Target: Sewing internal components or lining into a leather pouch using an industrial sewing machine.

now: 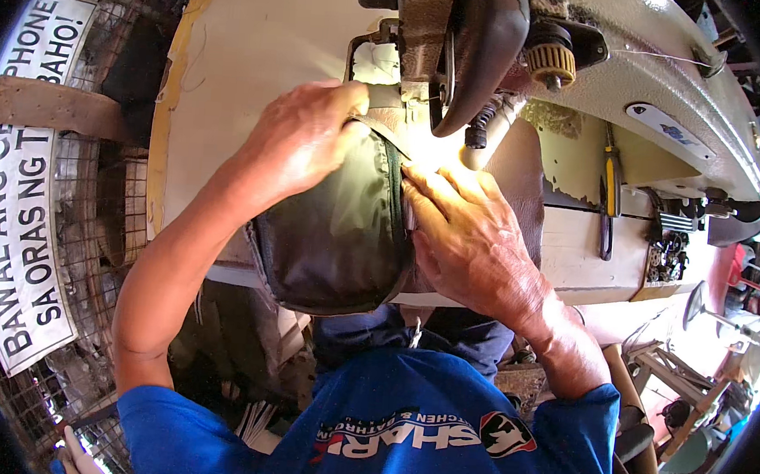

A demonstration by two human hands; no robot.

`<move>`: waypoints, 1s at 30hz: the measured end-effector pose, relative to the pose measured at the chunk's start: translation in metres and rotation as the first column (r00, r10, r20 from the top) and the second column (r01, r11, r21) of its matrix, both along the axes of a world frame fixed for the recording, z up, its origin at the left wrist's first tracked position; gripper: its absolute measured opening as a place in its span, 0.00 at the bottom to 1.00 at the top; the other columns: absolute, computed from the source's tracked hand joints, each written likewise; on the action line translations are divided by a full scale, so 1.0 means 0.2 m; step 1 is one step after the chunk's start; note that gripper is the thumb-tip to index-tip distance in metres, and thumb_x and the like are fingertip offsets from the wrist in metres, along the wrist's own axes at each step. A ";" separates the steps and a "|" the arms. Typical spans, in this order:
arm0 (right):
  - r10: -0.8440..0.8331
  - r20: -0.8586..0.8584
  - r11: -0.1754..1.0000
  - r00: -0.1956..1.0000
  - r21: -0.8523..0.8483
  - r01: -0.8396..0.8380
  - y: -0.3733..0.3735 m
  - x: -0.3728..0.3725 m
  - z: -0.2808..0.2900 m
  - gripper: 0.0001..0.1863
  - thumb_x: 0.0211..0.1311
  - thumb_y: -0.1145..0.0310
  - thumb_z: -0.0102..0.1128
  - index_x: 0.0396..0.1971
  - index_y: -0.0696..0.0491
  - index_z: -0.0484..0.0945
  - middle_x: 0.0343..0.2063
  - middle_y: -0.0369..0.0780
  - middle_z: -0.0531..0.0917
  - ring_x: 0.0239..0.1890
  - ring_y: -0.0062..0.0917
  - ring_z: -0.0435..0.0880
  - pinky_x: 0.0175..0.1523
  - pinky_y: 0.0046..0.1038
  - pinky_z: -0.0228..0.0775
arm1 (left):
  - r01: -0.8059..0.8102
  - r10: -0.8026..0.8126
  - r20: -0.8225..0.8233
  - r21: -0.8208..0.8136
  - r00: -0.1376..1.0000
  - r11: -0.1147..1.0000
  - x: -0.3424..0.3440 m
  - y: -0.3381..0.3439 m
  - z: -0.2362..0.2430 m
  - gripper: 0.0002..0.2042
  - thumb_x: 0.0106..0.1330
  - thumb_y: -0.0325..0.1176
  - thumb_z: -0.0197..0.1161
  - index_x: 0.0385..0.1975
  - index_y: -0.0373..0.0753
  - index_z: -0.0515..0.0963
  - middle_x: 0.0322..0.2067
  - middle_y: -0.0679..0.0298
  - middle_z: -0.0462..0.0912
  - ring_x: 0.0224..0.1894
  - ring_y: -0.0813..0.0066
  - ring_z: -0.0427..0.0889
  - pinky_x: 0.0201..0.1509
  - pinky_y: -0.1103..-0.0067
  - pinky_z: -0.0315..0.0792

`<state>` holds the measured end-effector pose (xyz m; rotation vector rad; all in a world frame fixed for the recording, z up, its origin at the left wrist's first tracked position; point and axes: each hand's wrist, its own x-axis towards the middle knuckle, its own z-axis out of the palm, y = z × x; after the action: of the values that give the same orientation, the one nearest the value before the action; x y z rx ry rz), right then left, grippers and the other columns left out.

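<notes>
A dark pouch (319,233) with a zipper along its right side lies on the cream machine table (217,41), its top end near the sewing machine's lit needle area. My left hand (304,130) pinches the top of the pouch at a brown strip (383,124). My right hand (468,239) has its fingers pressed together on the zippered right edge, gripping it just below the light. The sewing machine (664,81) stands over both hands, with a black curved part (480,59) above them. Whether the needle touches the pouch is hidden by glare.
A screwdriver (611,178) with a yellow and black handle lies right of the machine's head, near small metal parts (669,257). A brown leather piece (521,176) is beside my right hand. A wire grid (122,201) with white signs borders the left; the table's front edge crosses above my lap.
</notes>
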<state>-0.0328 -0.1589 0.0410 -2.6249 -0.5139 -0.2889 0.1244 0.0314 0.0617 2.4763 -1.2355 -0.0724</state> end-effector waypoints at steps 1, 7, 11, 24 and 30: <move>0.005 0.000 1.000 1.000 -0.006 -0.005 0.00 0.00 0.00 0.28 0.50 0.72 0.65 0.54 0.61 0.76 0.58 0.46 0.77 0.62 0.41 0.73 0.65 0.42 0.65 | -0.002 0.002 0.002 0.001 1.000 1.000 0.00 0.00 0.00 0.08 0.64 0.32 0.61 0.38 0.35 0.75 0.33 0.49 0.80 0.39 0.46 0.82 0.43 0.56 0.74; 0.021 -0.009 1.000 1.000 0.016 -0.021 0.00 0.01 0.02 0.25 0.51 0.73 0.64 0.53 0.61 0.77 0.57 0.46 0.78 0.60 0.41 0.74 0.64 0.42 0.66 | 0.115 -0.105 0.112 -0.089 0.988 0.989 -0.01 -0.05 0.04 0.08 0.64 0.34 0.61 0.36 0.36 0.79 0.30 0.51 0.81 0.35 0.47 0.83 0.41 0.57 0.77; 0.047 0.020 0.998 0.999 0.028 -0.047 -0.02 0.02 0.00 0.24 0.52 0.73 0.64 0.51 0.61 0.78 0.56 0.47 0.79 0.59 0.42 0.75 0.63 0.42 0.67 | 0.061 -0.083 0.155 0.139 0.984 0.988 0.01 -0.13 0.06 0.11 0.62 0.38 0.63 0.34 0.35 0.81 0.29 0.50 0.83 0.33 0.48 0.84 0.39 0.57 0.79; 0.131 0.044 0.991 0.990 0.028 -0.132 -0.08 0.07 -0.08 0.16 0.53 0.71 0.58 0.42 0.59 0.80 0.53 0.46 0.80 0.55 0.40 0.79 0.60 0.38 0.72 | 0.006 0.000 -0.285 0.018 0.958 1.000 0.22 -0.18 -0.28 0.21 0.55 0.50 0.70 0.40 0.41 0.85 0.38 0.49 0.87 0.43 0.47 0.86 0.47 0.59 0.79; 0.181 0.054 0.980 0.982 0.078 -0.185 -0.09 0.08 -0.10 0.14 0.53 0.71 0.57 0.40 0.59 0.78 0.48 0.46 0.80 0.49 0.40 0.80 0.55 0.38 0.74 | -0.060 0.003 -0.517 -0.094 0.856 0.994 0.29 -0.15 -0.50 0.22 0.54 0.49 0.71 0.40 0.37 0.85 0.39 0.48 0.87 0.47 0.48 0.85 0.50 0.60 0.78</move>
<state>-0.0159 -0.1773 0.0215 -2.4753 -0.7383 -0.3062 0.1821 0.0005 -0.0373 2.1721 -0.9326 -0.6076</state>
